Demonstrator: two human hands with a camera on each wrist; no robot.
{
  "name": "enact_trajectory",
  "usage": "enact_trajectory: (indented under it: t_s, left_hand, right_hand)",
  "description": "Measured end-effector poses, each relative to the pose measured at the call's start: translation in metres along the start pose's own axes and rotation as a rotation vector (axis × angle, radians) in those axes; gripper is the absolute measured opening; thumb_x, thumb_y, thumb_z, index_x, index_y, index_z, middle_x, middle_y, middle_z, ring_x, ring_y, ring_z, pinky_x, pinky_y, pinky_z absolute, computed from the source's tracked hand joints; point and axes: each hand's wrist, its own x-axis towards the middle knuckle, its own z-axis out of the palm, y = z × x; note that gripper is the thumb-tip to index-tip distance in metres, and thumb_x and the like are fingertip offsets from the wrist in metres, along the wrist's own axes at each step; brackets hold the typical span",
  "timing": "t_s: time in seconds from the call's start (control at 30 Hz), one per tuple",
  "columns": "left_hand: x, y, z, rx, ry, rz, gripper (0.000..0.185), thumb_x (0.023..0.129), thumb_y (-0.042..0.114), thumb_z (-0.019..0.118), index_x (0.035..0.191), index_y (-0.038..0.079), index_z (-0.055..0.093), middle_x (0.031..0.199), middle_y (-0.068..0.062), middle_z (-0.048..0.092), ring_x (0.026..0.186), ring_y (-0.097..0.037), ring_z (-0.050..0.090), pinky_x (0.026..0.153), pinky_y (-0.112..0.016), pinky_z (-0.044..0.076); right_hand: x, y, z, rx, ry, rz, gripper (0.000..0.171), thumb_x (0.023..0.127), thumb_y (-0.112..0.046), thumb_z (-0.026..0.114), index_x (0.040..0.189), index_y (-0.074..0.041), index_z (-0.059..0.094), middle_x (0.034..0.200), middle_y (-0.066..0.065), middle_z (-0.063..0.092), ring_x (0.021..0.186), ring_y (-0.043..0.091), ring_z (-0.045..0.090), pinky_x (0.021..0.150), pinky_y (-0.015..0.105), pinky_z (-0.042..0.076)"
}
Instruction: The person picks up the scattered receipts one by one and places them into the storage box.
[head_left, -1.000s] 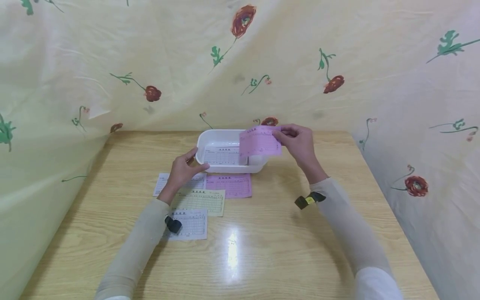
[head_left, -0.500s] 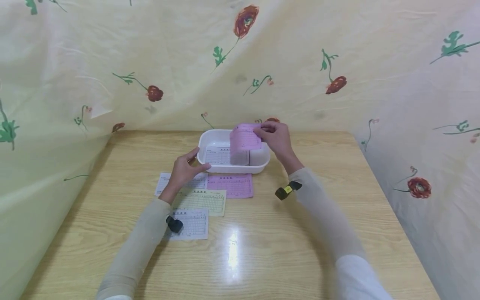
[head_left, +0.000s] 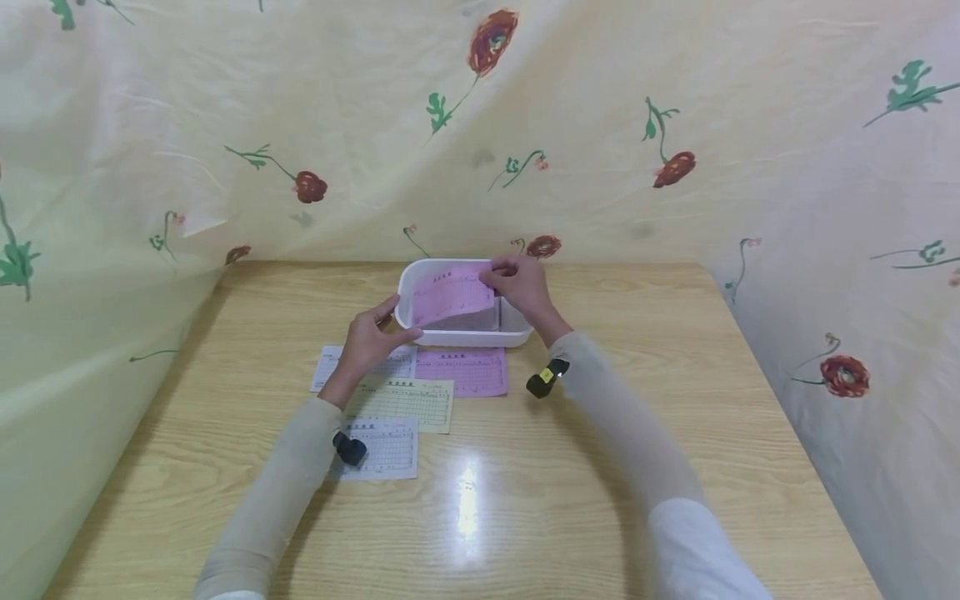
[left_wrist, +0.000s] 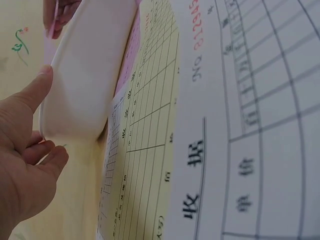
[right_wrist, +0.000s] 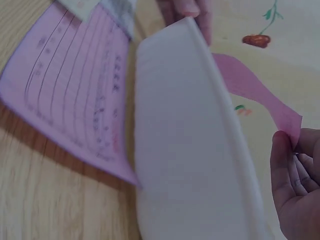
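Observation:
My right hand [head_left: 522,290] pinches a pink receipt slip [head_left: 450,296] by its right edge, between thumb and fingers. That slip slants over the inside of a white plastic tray [head_left: 471,339]; in the right wrist view the pink slip [right_wrist: 250,86] bends in a wave above the rim. My left hand [head_left: 367,337] holds the tray's left end, thumb at the front rim. Seen from the left wrist, the thumb and fingers of the left hand [left_wrist: 25,145] sit around the corner of the tray [left_wrist: 90,65]. The slip hides most of the tray's contents.
In front of the tray lie a second pink receipt [head_left: 472,372], a yellow receipt [head_left: 408,406], and white receipts, one nearer [head_left: 386,452] and one partly behind the left wrist. A flowered cloth [head_left: 337,125] hangs behind the wooden table [head_left: 562,500].
My right hand has moved left and slightly down with the pink slip, bringing it from above the tray's right part to over its left. My left hand has stayed at the tray.

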Motion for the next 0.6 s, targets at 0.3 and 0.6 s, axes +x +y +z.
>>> enact_trajectory:
  t_s: [0.3,0.6]
  left_hand:
    - [0.000,-0.001,0.000,0.004,0.004,0.002,0.092,0.082,0.034,0.087,0.155,0.006,0.040,0.162,-0.010,0.038,0.148,-0.028,0.040,0.121,-0.036,0.040]
    - [0.000,-0.001,0.000,0.008,0.001,-0.007,0.090,0.083,0.034,0.086,0.156,0.008,0.040,0.162,-0.007,0.039,0.148,-0.025,0.039,0.121,-0.034,0.040]
  right_hand:
    - [0.004,0.011,0.005,-0.107,-0.019,0.007,0.025,0.094,-0.019,0.075,0.114,-0.003,0.074,0.104,0.014,0.075,0.090,0.024,0.071,0.075,0.030,0.064]
    - [0.005,0.013,0.002,-0.097,-0.046,0.004,0.024,0.094,-0.018,0.076,0.112,-0.002,0.074,0.103,0.015,0.076,0.087,0.024,0.073,0.078,0.037,0.066]
